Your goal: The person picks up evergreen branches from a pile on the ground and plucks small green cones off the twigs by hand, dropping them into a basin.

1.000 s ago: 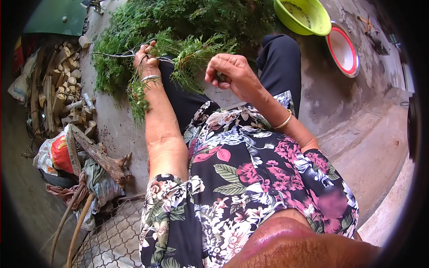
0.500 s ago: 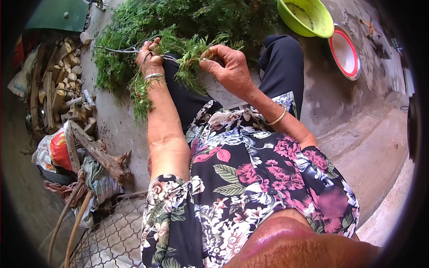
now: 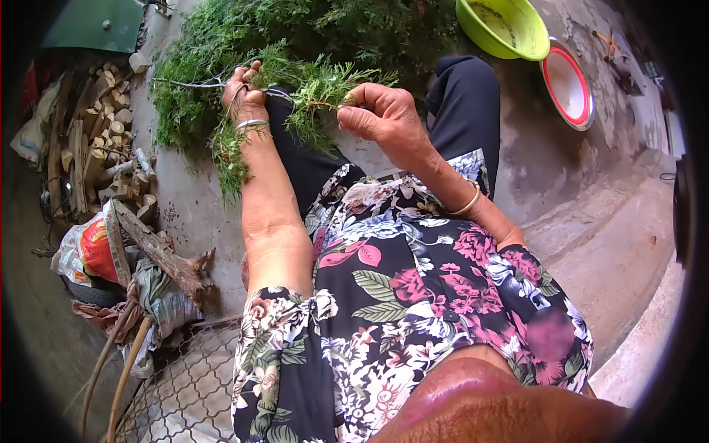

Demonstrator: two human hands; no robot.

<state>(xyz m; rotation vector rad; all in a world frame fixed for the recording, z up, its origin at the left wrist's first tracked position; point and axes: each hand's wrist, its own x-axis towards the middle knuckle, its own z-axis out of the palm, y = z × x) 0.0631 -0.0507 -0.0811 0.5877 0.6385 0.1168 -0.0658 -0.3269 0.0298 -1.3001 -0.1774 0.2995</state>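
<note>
My left hand (image 3: 246, 96), with a silver bangle at the wrist, is closed around a cut evergreen branch (image 3: 193, 84). The bare stem sticks out to the left of the fist, while scaly green sprigs (image 3: 314, 100) spread to the right and hang down along the forearm. At the tip of one sprig my right hand (image 3: 388, 122) pinches with thumb and forefinger. A small greenish-brown bit (image 3: 348, 100) shows at those fingertips, too small to name surely. Beyond both hands lies a big heap of similar green branches (image 3: 310, 29).
A lime-green basin (image 3: 509, 48) and a red-rimmed white basin (image 3: 567, 85) stand at upper right. Split firewood (image 3: 100, 133) is piled on the left, near a gnarled log (image 3: 166, 255), bags and long sticks (image 3: 129, 376). Wire mesh (image 3: 192, 384) lies lower left.
My right hand has shifted slightly right, still pinched at the sprig's tip. My left hand keeps its hold on the branch. The whole view has moved slightly.
</note>
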